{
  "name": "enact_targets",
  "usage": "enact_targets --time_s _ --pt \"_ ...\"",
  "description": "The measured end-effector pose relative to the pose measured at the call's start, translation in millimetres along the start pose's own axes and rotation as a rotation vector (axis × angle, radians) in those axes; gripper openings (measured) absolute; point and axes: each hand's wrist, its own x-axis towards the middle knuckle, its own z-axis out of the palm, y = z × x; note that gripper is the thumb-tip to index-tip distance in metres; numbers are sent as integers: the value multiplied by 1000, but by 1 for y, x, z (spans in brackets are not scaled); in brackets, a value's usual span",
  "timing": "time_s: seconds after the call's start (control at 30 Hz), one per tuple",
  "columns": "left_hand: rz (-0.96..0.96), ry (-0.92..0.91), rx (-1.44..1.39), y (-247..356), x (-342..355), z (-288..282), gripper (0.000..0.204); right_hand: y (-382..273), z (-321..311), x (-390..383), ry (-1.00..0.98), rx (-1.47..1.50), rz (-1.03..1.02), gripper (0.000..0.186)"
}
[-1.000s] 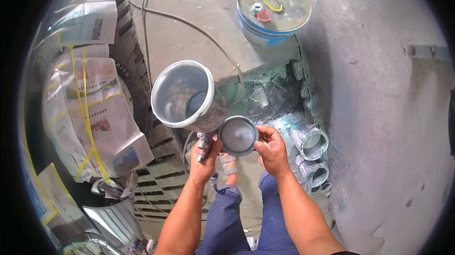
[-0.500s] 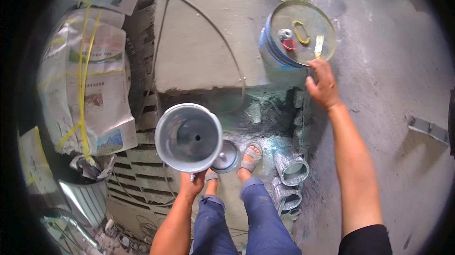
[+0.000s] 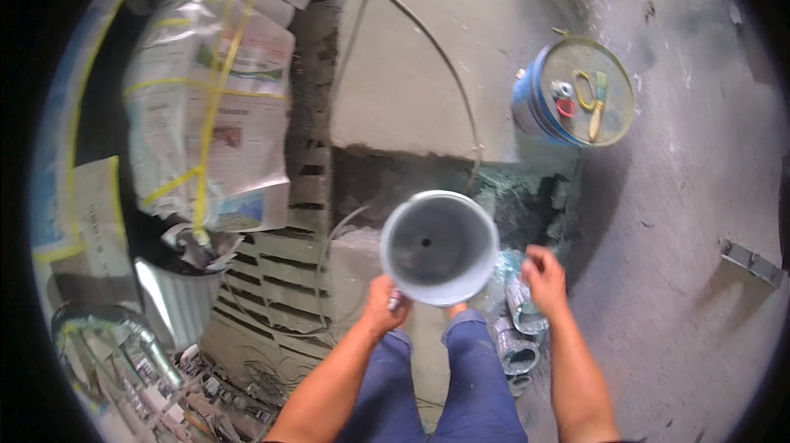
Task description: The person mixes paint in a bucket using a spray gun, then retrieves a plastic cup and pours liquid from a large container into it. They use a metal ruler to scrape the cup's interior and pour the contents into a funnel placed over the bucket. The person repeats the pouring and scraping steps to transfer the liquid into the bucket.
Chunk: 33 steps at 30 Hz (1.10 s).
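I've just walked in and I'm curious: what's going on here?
The person's left hand grips a metal part at the near left side of an open grey cup. The right hand, with nothing visible in it, is held off to the cup's right. Farther off, a brush lies on the lid of a blue drum. Something covered in newspaper is on the left.

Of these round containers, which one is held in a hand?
The open grey cup with a dark spot inside, held up by the left hand. The blue drum and silver cans rest on the ground.
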Motion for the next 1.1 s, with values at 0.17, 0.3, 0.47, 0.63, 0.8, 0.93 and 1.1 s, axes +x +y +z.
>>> enact_targets --time_s 0.17,0.3,0.47,0.63,0.8,0.93,1.1 --pt "-47 -86 -134 34 -8 -21 20 -41 75 -106 11 829 203 44" --pt "-14 -46 -131 41 -40 -48 23 -95 111 -166 9 1128 175 57" --pt "29 -219 -110 52 -84 -73 23 -119 144 -237 178 1200 112 62" --pt "92 -364 -155 79 -128 -75 23 -131 157 -309 299 1224 7 58" --pt "260 -482 -232 104 -190 -81 24 -131 167 -384 397 1228 -107 55" --pt "383 -526 -271 104 -255 -84 26 -112 177 -451 455 1201 -215 51" --pt "459 -500 -220 86 -352 -86 27 -42 182 -547 593 1137 -282 50"
